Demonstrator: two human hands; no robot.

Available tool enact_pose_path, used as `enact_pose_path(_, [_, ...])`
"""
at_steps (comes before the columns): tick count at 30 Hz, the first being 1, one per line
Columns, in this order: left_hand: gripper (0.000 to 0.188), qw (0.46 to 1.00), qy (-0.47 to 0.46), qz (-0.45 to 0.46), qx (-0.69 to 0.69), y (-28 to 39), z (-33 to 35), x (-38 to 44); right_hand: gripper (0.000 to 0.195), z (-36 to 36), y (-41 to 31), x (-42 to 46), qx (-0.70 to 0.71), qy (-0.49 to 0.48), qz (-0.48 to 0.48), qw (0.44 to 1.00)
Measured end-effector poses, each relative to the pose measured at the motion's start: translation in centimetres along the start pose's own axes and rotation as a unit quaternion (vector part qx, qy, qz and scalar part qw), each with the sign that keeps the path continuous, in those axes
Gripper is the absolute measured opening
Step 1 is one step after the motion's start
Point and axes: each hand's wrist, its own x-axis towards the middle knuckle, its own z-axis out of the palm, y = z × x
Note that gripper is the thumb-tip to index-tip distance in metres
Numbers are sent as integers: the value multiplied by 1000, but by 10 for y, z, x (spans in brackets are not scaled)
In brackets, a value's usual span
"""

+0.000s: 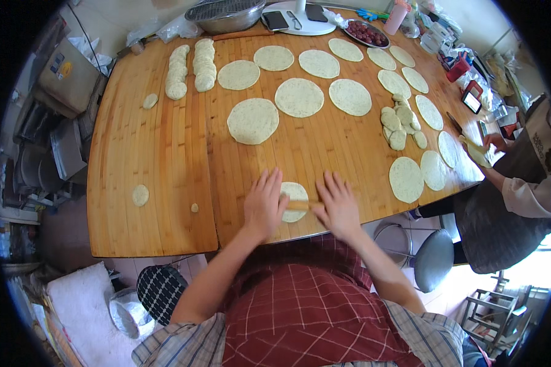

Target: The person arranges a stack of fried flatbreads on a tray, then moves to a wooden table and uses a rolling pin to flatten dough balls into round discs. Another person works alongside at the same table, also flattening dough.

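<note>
A small wooden rolling pin (pixel 298 205) lies across a round of dough (pixel 295 189) near the table's front edge. My left hand (pixel 264 204) is on the pin's left end, its fingers stretched forward. At the right end is my right hand (pixel 339 206), slightly blurred, with fingers spread and the pin under the thumb side. Beyond them lie flat dough rounds, the nearest a large one (pixel 253 121). Two rows of overlapping dough pieces (pixel 177 72) lie at the back left. A pile of small dough discs (pixel 398 120) sits to the right.
On the right, a co-worker's hands (pixel 496 144) hold dough beside a knife (pixel 454 123). A plate of dark red filling balls (pixel 367 34), phones (pixel 275 20) and a metal basin (pixel 225 16) stand along the back. A small disc (pixel 140 195) and a scrap (pixel 194 208) lie front left.
</note>
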Motion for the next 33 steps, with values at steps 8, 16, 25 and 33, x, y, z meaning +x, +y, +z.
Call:
enact_pose_path(8, [30, 921, -161, -211, -285, 15, -12, 30, 29, -34, -37, -45, 122, 30, -97, 987])
enact_pose_path(16, [57, 993, -47, -96, -49, 26, -24, -41, 38, -28, -19, -54, 78, 67, -138, 985])
enact_pose_path(25, [59, 997, 50, -3, 59, -13, 0, 59, 63, 2, 26, 67, -22, 124, 26, 992])
enact_pose_path(33, [44, 978, -144, -153, -2, 47, -23, 15, 38, -8, -32, -60, 110, 88, -10, 990])
